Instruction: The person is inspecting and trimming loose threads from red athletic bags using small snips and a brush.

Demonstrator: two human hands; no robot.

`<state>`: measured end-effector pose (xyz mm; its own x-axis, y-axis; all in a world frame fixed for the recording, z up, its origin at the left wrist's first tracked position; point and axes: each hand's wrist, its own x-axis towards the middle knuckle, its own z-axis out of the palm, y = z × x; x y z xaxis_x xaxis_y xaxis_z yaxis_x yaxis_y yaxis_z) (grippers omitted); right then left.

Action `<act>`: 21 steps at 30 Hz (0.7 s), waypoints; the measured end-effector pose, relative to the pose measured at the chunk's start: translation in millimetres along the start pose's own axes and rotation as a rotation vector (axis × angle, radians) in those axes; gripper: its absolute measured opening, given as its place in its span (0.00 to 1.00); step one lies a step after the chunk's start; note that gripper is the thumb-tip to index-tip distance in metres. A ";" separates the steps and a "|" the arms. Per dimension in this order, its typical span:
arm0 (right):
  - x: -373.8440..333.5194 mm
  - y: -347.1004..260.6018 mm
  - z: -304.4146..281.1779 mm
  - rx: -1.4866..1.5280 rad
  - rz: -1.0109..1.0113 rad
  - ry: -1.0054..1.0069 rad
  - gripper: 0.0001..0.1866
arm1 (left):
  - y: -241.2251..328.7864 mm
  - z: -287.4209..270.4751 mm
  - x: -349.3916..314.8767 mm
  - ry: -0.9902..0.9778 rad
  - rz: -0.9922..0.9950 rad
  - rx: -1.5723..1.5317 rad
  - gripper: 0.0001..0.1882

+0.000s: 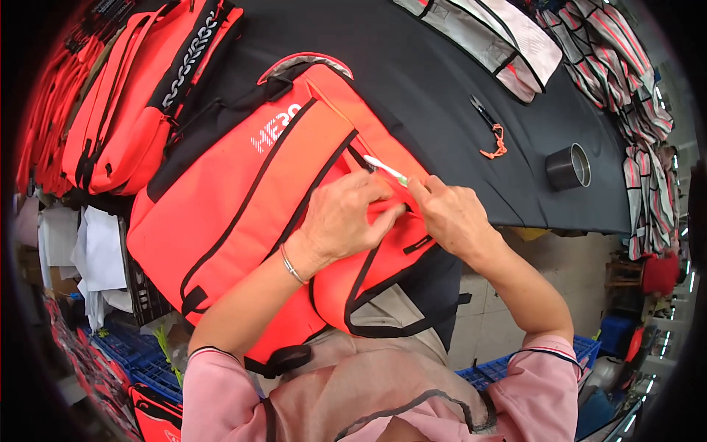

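Note:
A red-orange bag (243, 184) with black trim lies across the dark table and my lap. Between the fingers of my right hand (454, 216) is a slim white-and-green stick (384, 169), shaped like a toothbrush handle. It points up and left over the bag's black-edged seam. Just left of it, my left hand (345, 214) rests on the bag with thumb and forefinger curved toward each other, near a fold of red fabric. Whether those fingertips pinch the fabric is hard to see.
Thread snips (483, 110) with an orange cord and a metal cup (568, 168) are on the dark table (442, 96) to the right. Finished red bags (140, 103) stand at far left. Grey-and-white fabric pieces (486, 40) lie at the back; blue crates (140, 353) sit below.

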<state>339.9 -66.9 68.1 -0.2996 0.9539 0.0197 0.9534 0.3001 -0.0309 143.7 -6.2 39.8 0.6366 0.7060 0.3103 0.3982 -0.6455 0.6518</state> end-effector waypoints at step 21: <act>46.4 -5.9 9.2 0.081 -0.061 0.120 0.12 | -96.9 -49.1 -12.1 -0.006 0.109 0.243 0.26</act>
<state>320.0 -24.3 60.0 -0.3463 0.9271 0.1436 0.9260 0.3623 -0.1059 65.0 62.2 6.9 0.6881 0.6271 0.3650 0.4733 -0.7692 0.4293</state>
